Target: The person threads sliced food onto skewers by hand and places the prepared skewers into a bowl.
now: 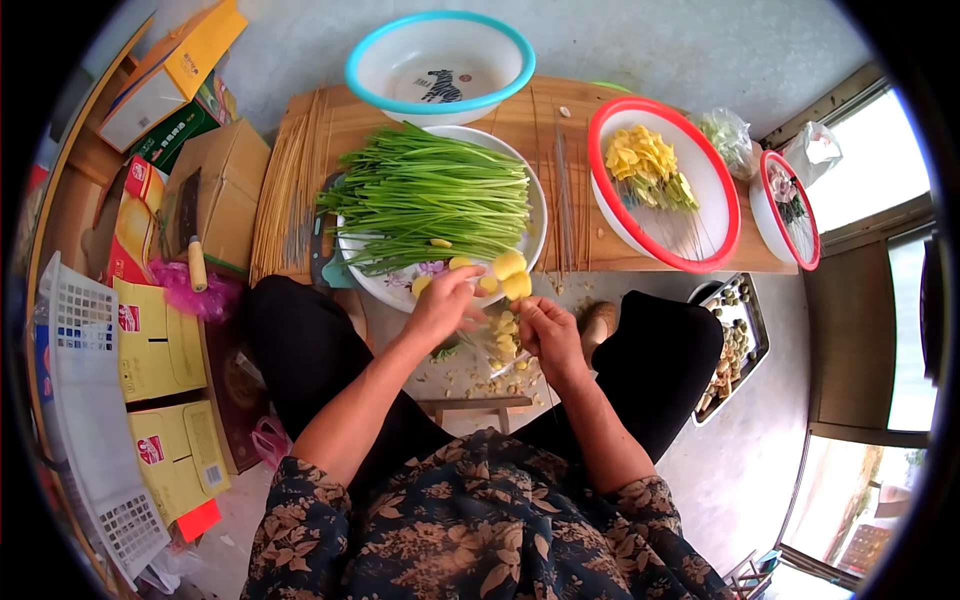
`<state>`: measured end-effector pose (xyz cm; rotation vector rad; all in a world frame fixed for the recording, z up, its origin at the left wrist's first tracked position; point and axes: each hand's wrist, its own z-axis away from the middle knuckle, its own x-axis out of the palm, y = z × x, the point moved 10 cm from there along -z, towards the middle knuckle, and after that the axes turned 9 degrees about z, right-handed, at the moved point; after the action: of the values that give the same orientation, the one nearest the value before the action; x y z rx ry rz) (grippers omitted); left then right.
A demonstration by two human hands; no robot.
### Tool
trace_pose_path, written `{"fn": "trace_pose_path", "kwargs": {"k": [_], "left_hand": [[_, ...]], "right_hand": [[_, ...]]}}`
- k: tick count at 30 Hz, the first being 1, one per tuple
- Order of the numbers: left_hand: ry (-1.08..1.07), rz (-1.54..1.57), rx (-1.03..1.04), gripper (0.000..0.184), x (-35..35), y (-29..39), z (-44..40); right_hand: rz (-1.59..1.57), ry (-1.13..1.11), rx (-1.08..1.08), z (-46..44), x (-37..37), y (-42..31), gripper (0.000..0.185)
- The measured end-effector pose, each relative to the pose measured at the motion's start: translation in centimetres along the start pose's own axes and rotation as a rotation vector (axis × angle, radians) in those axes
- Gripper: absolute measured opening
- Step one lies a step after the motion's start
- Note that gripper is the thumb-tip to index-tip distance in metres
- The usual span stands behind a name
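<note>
My right hand (550, 335) is closed in a pinch at a thin skewer, mostly hidden by the fingers. Thin yellow slices (510, 266), which look like potato, sit at its upper end. My left hand (443, 305) reaches in from the left, its fingertips curled at another yellow slice (487, 285); its lower fingers are slightly blurred. Below both hands hangs a clear plastic bag (505, 345) with more slices. Just beyond is a large white basin (537, 225) piled with long green chives (435, 195), a few slices lying at its near edge.
Bare skewers (290, 190) lie on the wooden table (570, 120). A red-rimmed bowl (715, 215) holds skewered yellow slices; a blue-rimmed basin (440, 105) stands behind. A knife (196, 262) rests by cartons at left. A tray (750, 310) of small pieces is on the floor at right.
</note>
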<state>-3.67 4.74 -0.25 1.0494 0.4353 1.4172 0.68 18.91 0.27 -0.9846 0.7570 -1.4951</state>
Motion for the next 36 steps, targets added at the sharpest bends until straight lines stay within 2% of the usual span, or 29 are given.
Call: {"fn": "trace_pose_path", "kwargs": {"k": [2, 4, 5, 8, 9, 11, 12, 13, 15, 16, 19, 26, 29, 30, 32, 33, 36], "left_hand": [[-0.088, -0.524, 0.292, 0.035, 3.0, 1.6, 1.6], [-0.182, -1.075, 0.893, 0.043, 7.4, 1.9, 4.5], [-0.177, -1.235, 0.979, 0.046, 9.0, 2.0, 6.3], [-0.194, -1.157, 1.028, 0.038, 10.2, 4.4, 8.5], [-0.196, -1.159, 1.028, 0.038, 10.0, 4.6, 8.4], [-0.03, -0.895, 0.663, 0.026, 5.1, 5.4, 5.1], [0.099, -1.009, 0.734, 0.015, 2.6, 6.2, 4.1], [0.202, -1.038, 0.72, 0.009, 0.0, 6.8, 3.0], [0.326, -1.22, 0.589, 0.014, -3.7, 6.9, 1.2], [0.33, -1.224, 0.592, 0.014, -4.2, 6.8, 1.1], [0.305, -1.363, 0.367, 0.022, -5.2, 4.7, -0.2], [0.348, -1.316, 0.401, 0.02, -5.4, 4.4, -1.0], [0.294, -0.911, 0.309, 0.018, -6.6, 3.6, -2.1], [0.291, -0.916, 0.311, 0.018, -6.8, 3.6, -2.4], [0.285, -0.212, 0.158, 0.016, -8.0, 2.2, -2.7], [0.258, -0.056, 0.144, 0.014, -7.9, 1.9, -2.7], [0.231, 0.118, 0.126, 0.013, -7.7, 1.7, -2.7]], "right_hand": [[-0.056, 0.082, -0.037, -0.3, -1.6, -0.3, 0.017], [-0.071, 0.103, -0.043, -0.2, -2.1, -0.7, 0.017], [-0.086, 0.123, -0.04, -0.2, -2.4, -0.7, 0.017], [-0.117, 0.161, -0.042, 0.1, -3.0, -0.8, 0.017], [-0.121, 0.173, -0.059, 0.3, -3.2, -1.3, 0.017], [-0.13, 0.187, -0.079, 0.6, -3.5, -1.8, 0.016], [-0.127, 0.178, -0.08, 0.6, -3.5, -1.9, 0.016], [-0.124, 0.167, -0.082, 0.6, -3.5, -2.0, 0.016], [-0.113, 0.13, -0.08, 0.5, -2.9, -1.8, 0.016], [-0.096, 0.095, -0.073, 0.5, -2.4, -1.7, 0.017], [-0.056, 0.074, -0.088, 0.9, -1.3, -2.0, 0.017], [-0.012, 0.024, -0.089, 1.6, -0.1, -1.9, 0.017], [0.026, -0.016, -0.064, 1.7, 0.5, -1.6, 0.017], [0.022, -0.013, -0.066, 1.9, 0.6, -1.6, 0.017], [0.07, -0.075, -0.041, 2.2, 1.5, -1.1, 0.017], [0.084, -0.106, -0.023, 2.4, 2.0, -1.0, 0.016], [0.199, -0.146, -0.077, 2.1, 2.9, 0.1, 0.015]]}}
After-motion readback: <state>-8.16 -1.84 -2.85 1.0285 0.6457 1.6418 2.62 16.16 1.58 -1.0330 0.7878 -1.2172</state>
